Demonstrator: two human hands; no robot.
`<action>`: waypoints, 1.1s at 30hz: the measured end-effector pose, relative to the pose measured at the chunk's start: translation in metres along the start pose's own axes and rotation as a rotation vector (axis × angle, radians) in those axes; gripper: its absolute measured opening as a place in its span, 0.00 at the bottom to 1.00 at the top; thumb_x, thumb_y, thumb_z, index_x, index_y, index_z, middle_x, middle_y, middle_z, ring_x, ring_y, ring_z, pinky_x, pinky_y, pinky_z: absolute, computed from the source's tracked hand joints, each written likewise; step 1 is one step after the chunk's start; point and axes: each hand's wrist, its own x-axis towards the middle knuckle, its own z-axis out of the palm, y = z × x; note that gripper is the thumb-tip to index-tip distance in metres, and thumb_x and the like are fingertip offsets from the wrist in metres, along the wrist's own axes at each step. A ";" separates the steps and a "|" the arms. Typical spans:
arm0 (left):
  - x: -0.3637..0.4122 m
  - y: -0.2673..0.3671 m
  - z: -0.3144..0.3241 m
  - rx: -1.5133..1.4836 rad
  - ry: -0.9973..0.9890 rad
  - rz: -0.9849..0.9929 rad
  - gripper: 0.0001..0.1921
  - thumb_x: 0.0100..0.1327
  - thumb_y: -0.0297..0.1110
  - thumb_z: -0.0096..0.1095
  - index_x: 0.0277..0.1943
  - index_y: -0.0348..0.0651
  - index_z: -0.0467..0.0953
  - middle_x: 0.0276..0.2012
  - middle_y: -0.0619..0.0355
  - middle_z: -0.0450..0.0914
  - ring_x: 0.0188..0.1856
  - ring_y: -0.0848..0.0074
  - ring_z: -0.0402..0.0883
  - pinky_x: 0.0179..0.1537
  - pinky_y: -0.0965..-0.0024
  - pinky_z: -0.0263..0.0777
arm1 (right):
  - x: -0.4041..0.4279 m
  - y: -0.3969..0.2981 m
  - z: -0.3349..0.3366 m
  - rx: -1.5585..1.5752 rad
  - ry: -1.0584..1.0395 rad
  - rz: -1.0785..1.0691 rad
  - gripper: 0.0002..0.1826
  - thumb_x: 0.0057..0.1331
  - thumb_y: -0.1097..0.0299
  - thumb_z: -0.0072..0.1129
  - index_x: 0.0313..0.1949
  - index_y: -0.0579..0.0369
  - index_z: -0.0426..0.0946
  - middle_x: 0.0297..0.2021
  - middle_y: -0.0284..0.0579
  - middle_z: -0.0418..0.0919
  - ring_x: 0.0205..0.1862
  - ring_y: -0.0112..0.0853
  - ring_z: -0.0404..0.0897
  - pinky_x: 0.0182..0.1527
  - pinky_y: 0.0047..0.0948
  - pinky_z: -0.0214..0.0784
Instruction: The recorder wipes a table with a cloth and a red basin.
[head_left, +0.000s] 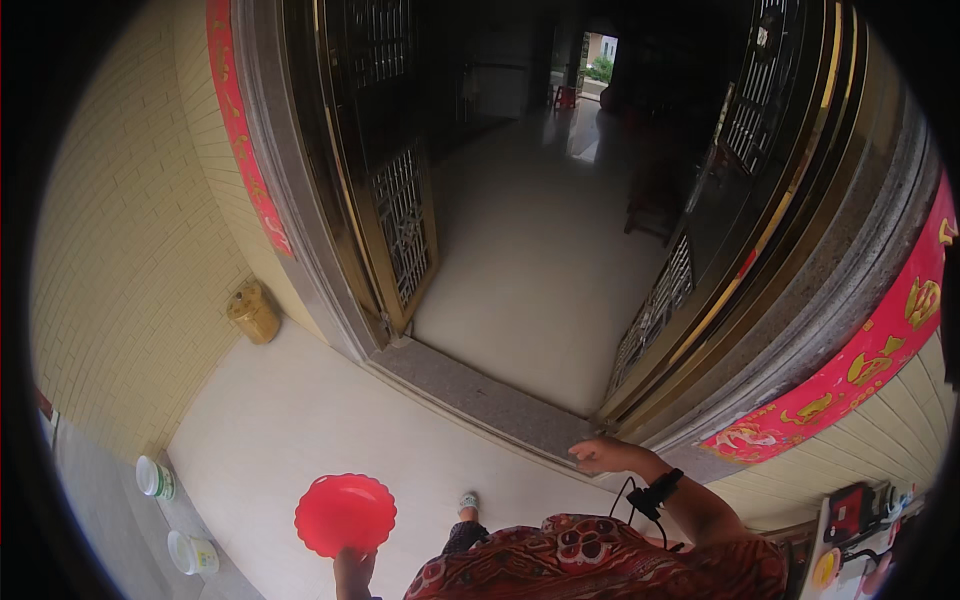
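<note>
My left hand (354, 571) grips the near rim of a red plastic plate (345, 514) with a scalloped edge. Nothing can be made out on the plate, which is held over the pale tiled floor (277, 420). My right hand (611, 454) is raised before the stone door sill (480, 390), with its fingers partly spread and nothing in them. A black strap with a cable (654, 491) circles my right wrist. Ahead, a double metal door with lattice panels (405, 225) stands open on a dim room.
Two white plastic buckets, one farther (154, 478) and one nearer (193, 553), stand at the left floor edge. A gold-coloured bin (255, 313) is in the wall corner. At lower right, a table (819, 551) holds several items. Inside, a dark wooden chair (651, 206) stands near the right door leaf.
</note>
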 end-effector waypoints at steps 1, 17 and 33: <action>0.035 0.015 0.010 -0.052 0.000 -0.003 0.14 0.54 0.36 0.69 0.42 0.40 0.81 0.37 0.49 0.84 0.44 0.59 0.83 0.43 0.62 0.75 | 0.009 0.006 -0.023 -0.007 0.023 0.014 0.28 0.67 0.60 0.58 0.64 0.55 0.64 0.57 0.56 0.72 0.57 0.39 0.75 0.54 0.34 0.69; 0.433 0.300 0.244 -1.018 -1.023 -0.350 0.29 0.59 0.36 0.64 0.63 0.48 0.64 0.46 0.56 0.79 0.39 0.70 0.82 0.31 0.71 0.77 | 0.107 0.044 -0.215 0.312 0.459 0.177 0.24 0.67 0.63 0.57 0.60 0.58 0.67 0.53 0.53 0.77 0.52 0.37 0.79 0.52 0.33 0.72; 0.643 0.361 0.280 -1.259 -0.576 -0.686 0.22 0.67 0.41 0.53 0.61 0.43 0.64 0.48 0.51 0.79 0.46 0.56 0.80 0.41 0.56 0.78 | 0.231 0.117 -0.497 0.248 0.453 0.164 0.25 0.66 0.61 0.59 0.60 0.56 0.67 0.51 0.54 0.78 0.49 0.40 0.80 0.49 0.36 0.73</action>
